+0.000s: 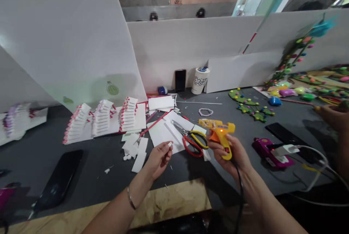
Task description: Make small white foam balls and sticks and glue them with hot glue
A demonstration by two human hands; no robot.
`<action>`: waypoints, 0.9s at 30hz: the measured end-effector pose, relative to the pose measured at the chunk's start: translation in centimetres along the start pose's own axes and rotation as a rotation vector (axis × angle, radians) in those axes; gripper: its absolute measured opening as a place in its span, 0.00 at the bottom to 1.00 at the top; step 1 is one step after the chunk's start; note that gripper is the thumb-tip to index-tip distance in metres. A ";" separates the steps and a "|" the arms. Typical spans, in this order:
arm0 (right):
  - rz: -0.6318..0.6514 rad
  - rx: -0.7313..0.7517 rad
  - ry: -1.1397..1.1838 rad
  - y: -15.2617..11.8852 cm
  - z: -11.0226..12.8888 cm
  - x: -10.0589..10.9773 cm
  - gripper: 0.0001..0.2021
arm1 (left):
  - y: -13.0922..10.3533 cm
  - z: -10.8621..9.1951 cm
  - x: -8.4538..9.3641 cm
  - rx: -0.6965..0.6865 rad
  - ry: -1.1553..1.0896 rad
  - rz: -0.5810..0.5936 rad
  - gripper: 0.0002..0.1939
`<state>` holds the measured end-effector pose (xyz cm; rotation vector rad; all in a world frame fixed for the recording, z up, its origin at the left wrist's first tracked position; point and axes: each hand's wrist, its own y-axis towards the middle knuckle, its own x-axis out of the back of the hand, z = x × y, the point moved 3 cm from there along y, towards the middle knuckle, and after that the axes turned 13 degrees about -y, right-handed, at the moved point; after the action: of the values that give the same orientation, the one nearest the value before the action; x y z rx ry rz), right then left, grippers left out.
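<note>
Between thumb and fingertips, my left hand (pixel 160 157) pinches a small white piece (pixel 170 144). My right hand (pixel 229 154) is wrapped round the handle of a yellow glue gun (pixel 221 130) with an orange trigger and a lit orange light; its nozzle points left. Scissors with red and yellow handles (pixel 195 142) lie between the hands on white paper (pixel 160 132). Left of my left hand are white paper scraps (pixel 140 157) and small white round pieces (pixel 127 157). A thin red stick (pixel 155 123) crosses the paper.
Rows of white pieces with red tips (pixel 128 117) stand at left, near a black phone (pixel 61 175). Behind are a cup (pixel 200 81) and another phone (pixel 180 80). Right are a purple power strip (pixel 272 153), cables, green decorations (pixel 244 99) and another person's hand (pixel 331 117).
</note>
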<state>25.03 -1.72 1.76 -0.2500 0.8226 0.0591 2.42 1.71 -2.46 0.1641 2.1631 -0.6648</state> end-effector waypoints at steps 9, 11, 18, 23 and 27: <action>0.088 -0.027 -0.412 -1.5 -5.1 -1.1 0.16 | 0.1 -0.5 -0.3 -0.112 -0.031 -0.060 0.19; 0.089 0.011 -0.508 -1.7 -5.3 -1.1 0.19 | 0.1 -0.4 -0.3 -0.120 -0.021 -0.055 0.20; 0.039 0.157 -1.106 -2.3 -5.0 -1.6 0.27 | 0.1 0.1 -0.2 -0.140 0.068 -0.054 0.21; 0.019 0.189 -1.260 -2.3 -5.5 -1.5 0.25 | -0.1 0.1 -0.3 -0.143 0.106 -0.077 0.22; 0.017 0.189 -1.281 -2.2 -5.7 -1.3 0.23 | -0.1 0.2 -0.4 -0.135 0.121 -0.062 0.21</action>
<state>20.37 -5.13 -0.54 0.0074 -0.4450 0.1359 2.77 1.56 -2.16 0.0676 2.3286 -0.5538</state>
